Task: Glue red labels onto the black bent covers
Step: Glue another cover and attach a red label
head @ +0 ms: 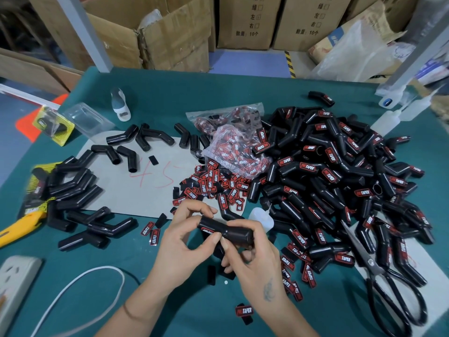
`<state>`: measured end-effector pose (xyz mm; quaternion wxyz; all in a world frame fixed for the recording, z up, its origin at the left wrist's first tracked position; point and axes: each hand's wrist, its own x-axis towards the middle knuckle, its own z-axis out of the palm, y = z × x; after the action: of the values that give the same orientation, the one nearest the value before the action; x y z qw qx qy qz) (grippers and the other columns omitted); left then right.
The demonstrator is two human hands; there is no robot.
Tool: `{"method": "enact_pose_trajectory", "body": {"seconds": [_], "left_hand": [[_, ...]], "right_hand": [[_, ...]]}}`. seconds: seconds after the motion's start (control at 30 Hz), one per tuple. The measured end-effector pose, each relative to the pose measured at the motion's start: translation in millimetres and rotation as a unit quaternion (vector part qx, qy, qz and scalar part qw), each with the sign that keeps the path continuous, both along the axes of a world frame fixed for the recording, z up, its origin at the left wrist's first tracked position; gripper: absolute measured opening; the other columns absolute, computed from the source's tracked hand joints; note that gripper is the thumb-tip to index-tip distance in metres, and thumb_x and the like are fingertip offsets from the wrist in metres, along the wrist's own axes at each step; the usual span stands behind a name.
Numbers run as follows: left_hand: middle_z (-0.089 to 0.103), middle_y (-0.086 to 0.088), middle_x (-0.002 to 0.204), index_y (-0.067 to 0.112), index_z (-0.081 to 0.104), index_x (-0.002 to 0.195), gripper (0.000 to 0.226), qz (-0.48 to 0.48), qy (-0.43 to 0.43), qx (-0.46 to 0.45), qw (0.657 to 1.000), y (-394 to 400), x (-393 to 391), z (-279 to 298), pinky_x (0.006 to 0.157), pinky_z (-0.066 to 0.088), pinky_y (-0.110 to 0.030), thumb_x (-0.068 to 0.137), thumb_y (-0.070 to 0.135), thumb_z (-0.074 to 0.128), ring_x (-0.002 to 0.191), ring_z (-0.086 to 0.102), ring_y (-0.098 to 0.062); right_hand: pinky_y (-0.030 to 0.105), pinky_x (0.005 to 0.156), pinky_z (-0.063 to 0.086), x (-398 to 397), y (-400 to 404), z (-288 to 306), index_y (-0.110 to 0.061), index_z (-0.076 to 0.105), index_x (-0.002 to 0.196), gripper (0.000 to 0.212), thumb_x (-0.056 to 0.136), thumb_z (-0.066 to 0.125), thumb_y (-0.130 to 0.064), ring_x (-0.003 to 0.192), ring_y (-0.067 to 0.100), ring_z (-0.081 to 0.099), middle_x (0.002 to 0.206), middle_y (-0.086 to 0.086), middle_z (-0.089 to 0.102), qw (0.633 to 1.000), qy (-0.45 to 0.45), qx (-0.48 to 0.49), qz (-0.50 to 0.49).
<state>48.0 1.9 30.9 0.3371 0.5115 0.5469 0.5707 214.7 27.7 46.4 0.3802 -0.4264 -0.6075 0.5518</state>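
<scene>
1. Head view: both hands hold one black bent cover (224, 231) low over the green table (158, 93), in front of the loose labels (213, 188).
2. The left hand (184, 242) pinches its left end; the right hand (252, 254) curls round its right end, hiding it.
3. A red label (209, 231) on the cover is half hidden by fingers.
4. The pile of labelled covers (340, 181) lies to the right; the scissors (379, 271) are cut off at the bottom edge.

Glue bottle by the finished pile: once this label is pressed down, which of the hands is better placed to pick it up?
Probably the right hand: the glue bottle stands just beyond it, while the left hand sits farther away, gripping the cover.
</scene>
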Motion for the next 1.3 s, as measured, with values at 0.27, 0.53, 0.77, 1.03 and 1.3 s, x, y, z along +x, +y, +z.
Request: {"method": "enact_pose_trajectory", "body": {"seconds": [0.27, 0.53, 0.77, 1.03, 1.3], "left_hand": [[0.055, 0.002, 0.112, 0.018, 0.076, 0.092, 0.009, -0.014, -0.027, -0.014, 0.999, -0.8, -2.5, 1.4, 0.105, 0.046, -0.045, 0.092, 0.025, 0.072, 0.118, 0.058, -0.032], [0.057, 0.002, 0.116, 0.032, 0.079, 0.103, 0.017, -0.054, -0.024, -0.023, 0.998, 1.4, -9.9, 13.7, 0.105, 0.046, -0.031, 0.101, 0.044, 0.067, 0.118, 0.058, -0.027], [0.06, 0.001, 0.124, 0.031, 0.08, 0.109, 0.024, -0.091, 0.001, -0.044, 0.995, 1.1, -19.0, 14.4, 0.106, 0.043, -0.03, 0.105, 0.045, 0.06, 0.122, 0.057, -0.027], [0.06, 0.004, 0.122, 0.035, 0.08, 0.108, 0.018, -0.096, 0.01, -0.054, 0.994, 1.6, -19.7, 15.8, 0.107, 0.044, -0.031, 0.1, 0.044, 0.066, 0.121, 0.058, -0.026], [0.059, 0.005, 0.112, 0.036, 0.079, 0.097, 0.008, -0.063, -0.01, -0.044, 0.997, 1.8, -11.8, 11.9, 0.103, 0.046, -0.04, 0.091, 0.033, 0.074, 0.111, 0.06, -0.023]], "right_hand": [[0.023, 0.058, 0.06, 0.3, -0.4, -0.1, -0.052, 0.062, 0.112, 0.025, 0.09, 0.071, -0.045, 0.065, 0.019, 0.073, 0.081, -0.006, 0.073, 1.0, -0.006, -0.002, 0.002], [0.025, 0.059, 0.06, 2.5, 1.5, 1.6, -0.049, 0.063, 0.112, 0.025, 0.089, 0.072, -0.046, 0.064, 0.02, 0.072, 0.078, -0.001, 0.072, 1.0, -0.003, -0.02, 0.007], [0.027, 0.059, 0.06, 3.9, 3.0, 2.2, -0.046, 0.063, 0.111, 0.024, 0.089, 0.072, -0.045, 0.062, 0.02, 0.071, 0.075, 0.002, 0.072, 0.999, 0.002, -0.03, 0.017], [0.029, 0.059, 0.061, 4.3, 4.9, 0.0, -0.043, 0.063, 0.114, 0.025, 0.091, 0.071, -0.042, 0.063, 0.019, 0.071, 0.078, -0.001, 0.072, 0.999, -0.001, -0.03, 0.022], [0.025, 0.058, 0.06, 2.7, 3.5, -1.0, -0.048, 0.062, 0.113, 0.025, 0.09, 0.071, -0.045, 0.063, 0.019, 0.073, 0.077, -0.002, 0.072, 1.0, -0.005, -0.018, 0.018]]}}
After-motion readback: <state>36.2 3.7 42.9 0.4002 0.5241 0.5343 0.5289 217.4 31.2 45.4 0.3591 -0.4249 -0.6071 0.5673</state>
